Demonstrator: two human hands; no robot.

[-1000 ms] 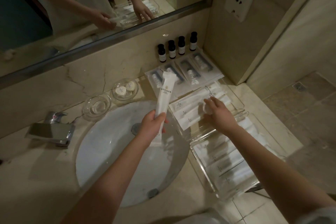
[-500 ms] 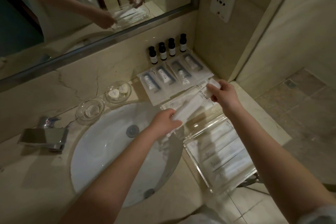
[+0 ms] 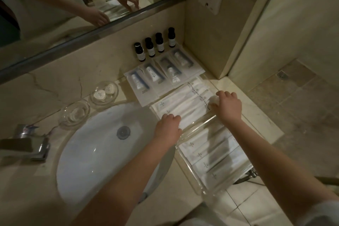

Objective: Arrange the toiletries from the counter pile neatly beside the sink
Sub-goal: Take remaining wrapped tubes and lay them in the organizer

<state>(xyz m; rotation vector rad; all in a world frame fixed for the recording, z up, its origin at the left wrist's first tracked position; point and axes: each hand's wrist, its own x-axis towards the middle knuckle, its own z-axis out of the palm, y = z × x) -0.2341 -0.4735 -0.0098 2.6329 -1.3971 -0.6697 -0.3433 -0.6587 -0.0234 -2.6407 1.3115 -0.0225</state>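
A head-down view of a marble bathroom counter (image 3: 27, 189) with a white sink (image 3: 102, 152) at the left.

Beside the sink, much is already in order: four small dark bottles (image 3: 156, 47) stand in a line against the back wall. In front of them lie four flat sachets with tubes (image 3: 161, 75), side by side. Nearer still is a row of long white packets (image 3: 183, 101), laid parallel.

Both hands are on the nearest packet (image 3: 196, 113) of that row, which lies flat on the counter just beyond a clear tray (image 3: 207, 191). The left hand (image 3: 167, 124) has bent fingers over the packet's sink-side end — whether it pinches or only presses, I cannot tell. The right hand (image 3: 228, 106) curls over the far end, with a crumpled white tip showing at its thumb, so it appears to grip the wrapper.

The tray holds several more white packets (image 3: 207, 152). They look lined up, but they may be stock left to lay out. Two glass dishes (image 3: 103, 92) sit by the sink rim. The task seems well advanced, with the straightening of this row the step in hand.
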